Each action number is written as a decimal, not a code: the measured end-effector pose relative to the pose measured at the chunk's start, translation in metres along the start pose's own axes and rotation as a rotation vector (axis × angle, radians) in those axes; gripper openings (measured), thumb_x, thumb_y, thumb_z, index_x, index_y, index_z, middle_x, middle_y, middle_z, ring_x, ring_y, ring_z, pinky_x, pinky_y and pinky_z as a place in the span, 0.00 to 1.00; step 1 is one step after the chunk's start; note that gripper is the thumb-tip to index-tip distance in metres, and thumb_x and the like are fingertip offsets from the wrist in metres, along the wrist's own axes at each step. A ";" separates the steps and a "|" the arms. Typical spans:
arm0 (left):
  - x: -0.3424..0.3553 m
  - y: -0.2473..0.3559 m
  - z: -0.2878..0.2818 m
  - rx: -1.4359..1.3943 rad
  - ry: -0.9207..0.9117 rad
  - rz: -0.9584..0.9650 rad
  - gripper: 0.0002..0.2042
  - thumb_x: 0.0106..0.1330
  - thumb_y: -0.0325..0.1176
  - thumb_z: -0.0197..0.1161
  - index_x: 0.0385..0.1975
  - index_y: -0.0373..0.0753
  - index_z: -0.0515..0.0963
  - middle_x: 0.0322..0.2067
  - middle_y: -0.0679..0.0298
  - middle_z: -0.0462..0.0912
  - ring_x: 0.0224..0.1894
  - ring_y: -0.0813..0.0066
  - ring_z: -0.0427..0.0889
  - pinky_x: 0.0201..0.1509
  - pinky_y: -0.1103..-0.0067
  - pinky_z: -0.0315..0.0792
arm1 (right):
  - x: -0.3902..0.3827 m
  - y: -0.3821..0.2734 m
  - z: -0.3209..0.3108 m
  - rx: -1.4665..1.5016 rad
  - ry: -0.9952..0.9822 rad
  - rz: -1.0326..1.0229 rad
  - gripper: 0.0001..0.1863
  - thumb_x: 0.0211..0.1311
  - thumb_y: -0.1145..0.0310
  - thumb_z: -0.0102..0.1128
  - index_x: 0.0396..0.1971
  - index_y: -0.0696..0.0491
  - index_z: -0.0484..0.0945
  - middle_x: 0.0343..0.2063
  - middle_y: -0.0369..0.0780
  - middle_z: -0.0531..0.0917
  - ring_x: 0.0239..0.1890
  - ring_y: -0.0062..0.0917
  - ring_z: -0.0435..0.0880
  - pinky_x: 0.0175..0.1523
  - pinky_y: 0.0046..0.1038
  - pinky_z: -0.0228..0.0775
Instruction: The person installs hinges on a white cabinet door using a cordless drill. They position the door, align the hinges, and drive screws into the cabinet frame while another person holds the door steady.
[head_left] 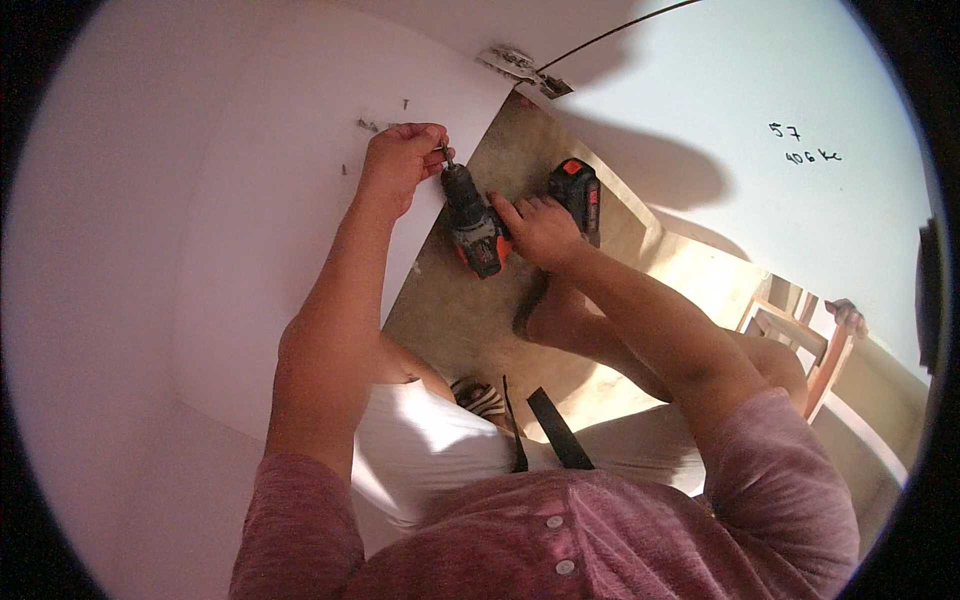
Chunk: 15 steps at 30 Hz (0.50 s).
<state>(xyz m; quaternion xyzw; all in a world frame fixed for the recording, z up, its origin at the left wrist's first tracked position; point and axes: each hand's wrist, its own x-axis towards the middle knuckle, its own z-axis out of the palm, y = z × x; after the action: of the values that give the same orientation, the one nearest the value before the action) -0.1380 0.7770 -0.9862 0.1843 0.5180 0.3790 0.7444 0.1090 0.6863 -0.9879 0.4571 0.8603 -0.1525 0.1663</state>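
Hands (543, 232), drill (478, 225) above tan floor (440, 310)

On your left you have a broad, smooth white panel (250, 200), bearing 2 small, dark, screw-like metal pieces (405, 103) and, between them, a small greyish clump (367, 125); whether these lie loose or are set in, you cannot tell. Below you, the mottled brown, concrete-like floor (430, 310), partly sunlit, carries your dark-and-white striped sandal (478, 397).
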 end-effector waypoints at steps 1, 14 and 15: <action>0.000 0.000 0.000 -0.057 -0.030 0.010 0.06 0.71 0.31 0.59 0.40 0.37 0.79 0.35 0.64 0.84 0.35 0.72 0.85 0.41 0.77 0.78 | -0.001 -0.002 -0.003 0.032 0.034 -0.017 0.44 0.52 0.63 0.66 0.69 0.50 0.56 0.36 0.46 0.82 0.41 0.42 0.84 0.49 0.41 0.73; 0.004 0.023 0.012 -0.039 -0.158 0.077 0.08 0.68 0.32 0.63 0.39 0.33 0.79 0.31 0.63 0.82 0.31 0.74 0.82 0.37 0.78 0.78 | -0.023 -0.041 -0.062 0.233 0.040 0.096 0.44 0.47 0.63 0.71 0.65 0.53 0.58 0.36 0.49 0.83 0.37 0.45 0.85 0.42 0.42 0.77; 0.004 0.026 0.018 -0.007 -0.170 0.100 0.08 0.67 0.32 0.63 0.39 0.33 0.80 0.31 0.63 0.82 0.31 0.74 0.82 0.38 0.77 0.78 | -0.024 -0.045 -0.065 0.260 0.029 0.131 0.45 0.45 0.64 0.73 0.64 0.53 0.58 0.37 0.49 0.83 0.38 0.45 0.85 0.43 0.42 0.76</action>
<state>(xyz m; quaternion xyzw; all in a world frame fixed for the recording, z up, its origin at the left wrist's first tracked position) -0.1308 0.7989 -0.9643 0.2386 0.4418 0.4005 0.7665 0.0746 0.6722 -0.9143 0.5323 0.8039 -0.2448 0.1027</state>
